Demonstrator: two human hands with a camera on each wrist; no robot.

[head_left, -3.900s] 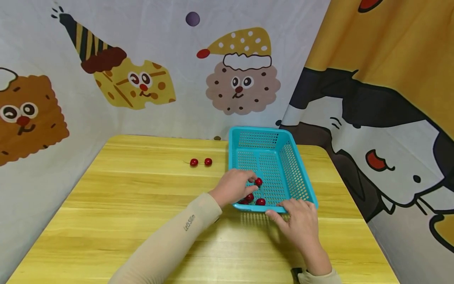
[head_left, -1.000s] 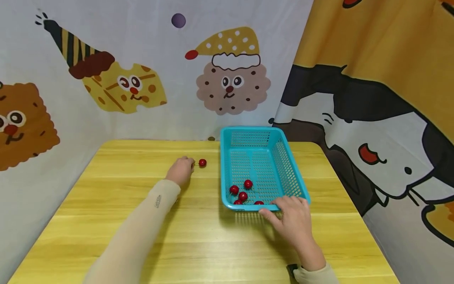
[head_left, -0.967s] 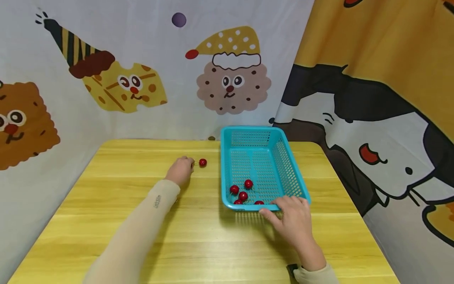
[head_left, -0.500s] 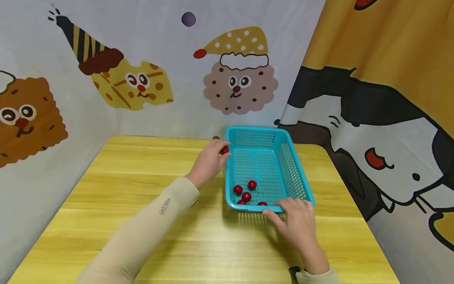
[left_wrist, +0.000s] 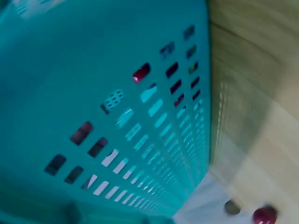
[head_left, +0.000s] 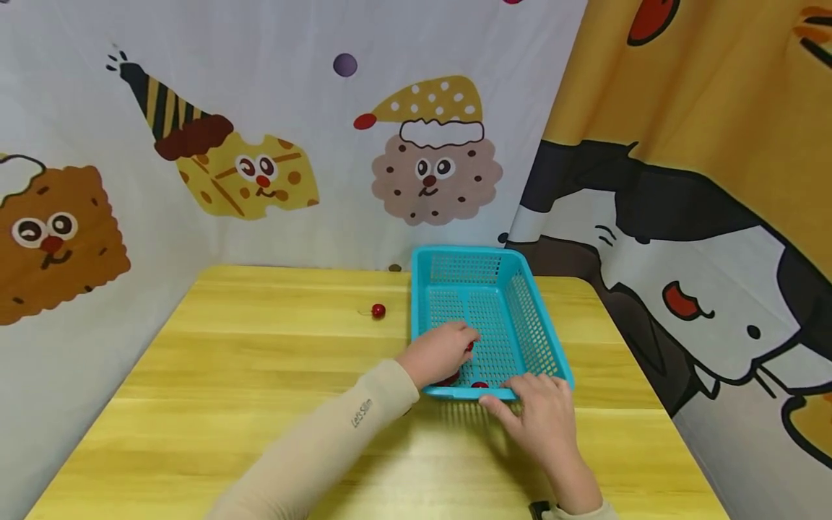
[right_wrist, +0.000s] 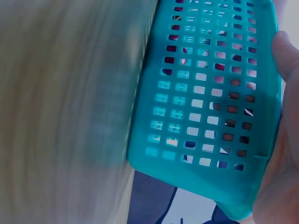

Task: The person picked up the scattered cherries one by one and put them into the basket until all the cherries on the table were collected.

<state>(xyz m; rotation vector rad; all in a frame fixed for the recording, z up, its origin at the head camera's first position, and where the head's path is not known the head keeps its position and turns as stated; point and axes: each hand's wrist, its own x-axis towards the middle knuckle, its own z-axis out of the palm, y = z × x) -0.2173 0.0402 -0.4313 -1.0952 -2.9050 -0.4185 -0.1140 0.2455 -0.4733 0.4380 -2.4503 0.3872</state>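
My left hand (head_left: 438, 352) is inside the turquoise perforated plastic basket (head_left: 547, 318), over its near left corner. Its curled fingers pinch a red cherry (head_left: 469, 347), which is partly hidden by them. Other cherries lie beneath the hand; a dark red one (head_left: 450, 379) and one at the near wall (head_left: 479, 385) show in part. With my right hand (head_left: 542, 422) I grip the basket's near rim, thumb outside and fingers over the edge; the right wrist view shows this thumb (right_wrist: 285, 53) too. One stemmed cherry (head_left: 378, 310) lies on the table left of the basket.
The basket stands on a yellow wood-grain table (head_left: 227, 375), towards its far right side. Behind the table hangs a white cloth (head_left: 279, 238) with cartoon prints, and at the right a yellow printed curtain (head_left: 728, 94).
From the table at the left, my left hand has brought a cherry over the basket's left side and down into it. One of the two table cherries is gone from there. My right hand keeps its grip.
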